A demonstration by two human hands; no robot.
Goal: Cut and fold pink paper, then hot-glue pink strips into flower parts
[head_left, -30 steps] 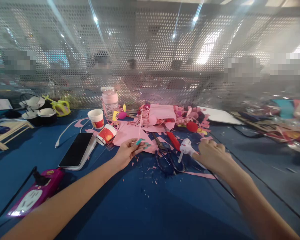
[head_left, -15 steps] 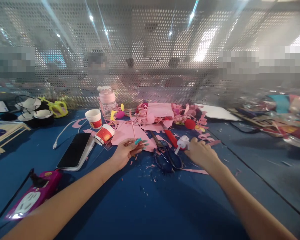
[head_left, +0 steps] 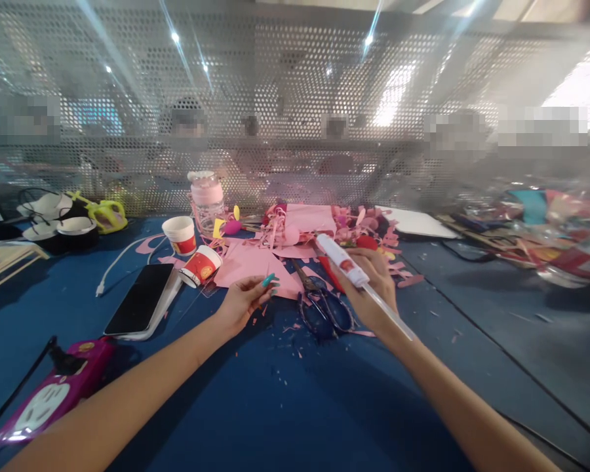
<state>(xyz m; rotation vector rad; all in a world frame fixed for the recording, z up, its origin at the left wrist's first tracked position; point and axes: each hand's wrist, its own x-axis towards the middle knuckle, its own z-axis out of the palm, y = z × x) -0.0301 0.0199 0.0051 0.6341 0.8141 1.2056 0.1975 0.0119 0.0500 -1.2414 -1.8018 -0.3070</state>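
Note:
My right hand [head_left: 373, 285] is closed around a white glue gun [head_left: 341, 259] with a red label. A clear glue stick [head_left: 388, 311] juts from the back of it, over my wrist. My left hand [head_left: 246, 301], with teal nails, pinches thumb and fingers together at the near edge of a pink paper sheet [head_left: 243, 259]; what lies between the fingertips is too small to make out. Between my hands rest scissors [head_left: 324, 308] with dark blue handles. A red object [head_left: 330, 274] lies just behind them, partly hidden by the glue gun.
Two paper cups [head_left: 179, 235], one tipped over, stand near a phone [head_left: 140, 298] and a purple power strip [head_left: 54, 393] at left. Pink paper cuttings [head_left: 299, 226] are heaped at the back, below a perforated metal screen [head_left: 295, 98]. A pink-lidded bottle [head_left: 206, 193] stands there.
My right hand has taken hold of the white glue gun and raised it, moving slightly left. My left hand stays pinched in nearly the same spot; the upright pink strip above it no longer shows.

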